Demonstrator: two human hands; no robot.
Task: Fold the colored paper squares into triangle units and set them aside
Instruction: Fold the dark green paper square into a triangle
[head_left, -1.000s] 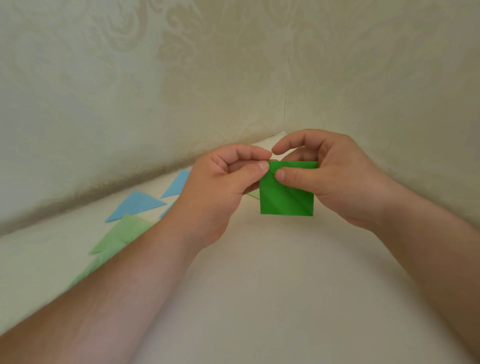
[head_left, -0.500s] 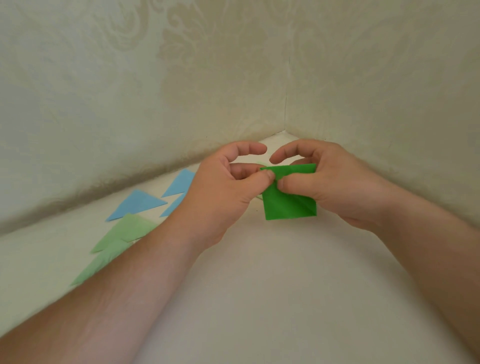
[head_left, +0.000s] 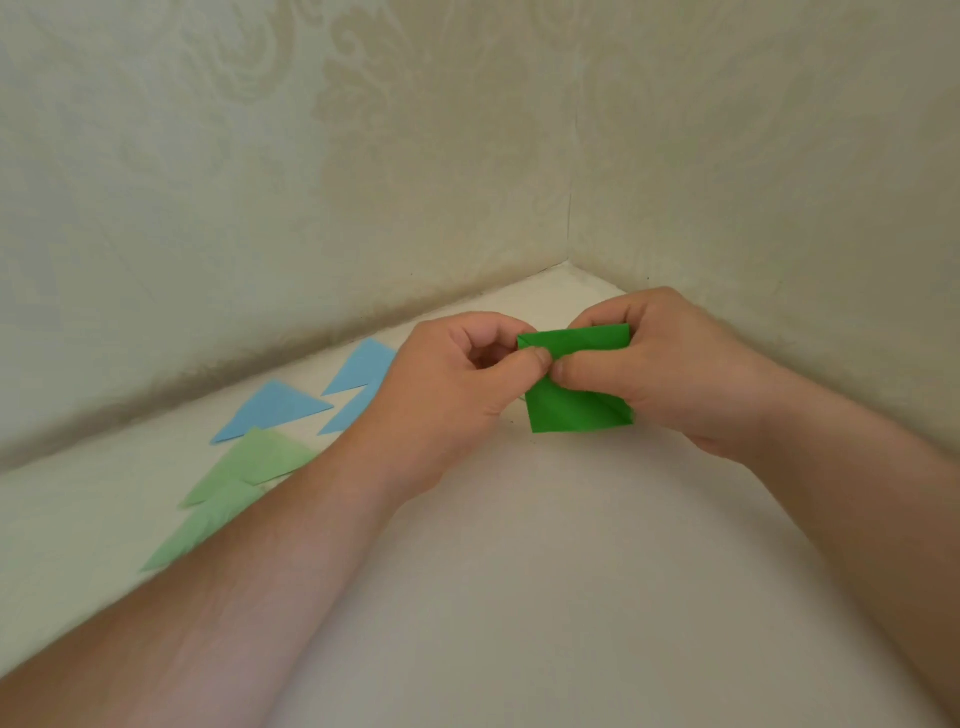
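Pinching the dark green paper (head_left: 576, 410) between thumbs and fingers — left hand (head_left: 457, 395) and right hand (head_left: 670, 374), each grip tight

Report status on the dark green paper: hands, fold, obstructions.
Left hand and right hand both pinch dark green paper. Fold unfinished. Nothing obstructing.

dark green paper (head_left: 574, 410), blue triangles (head_left: 272, 408), damask wall (head_left: 363, 130)

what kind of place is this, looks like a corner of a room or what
Probably a pale tabletop pushed into a room corner: patterned wallpaper meets at a seam behind, and folded paper triangles lie spread on it, like a home craft spot.
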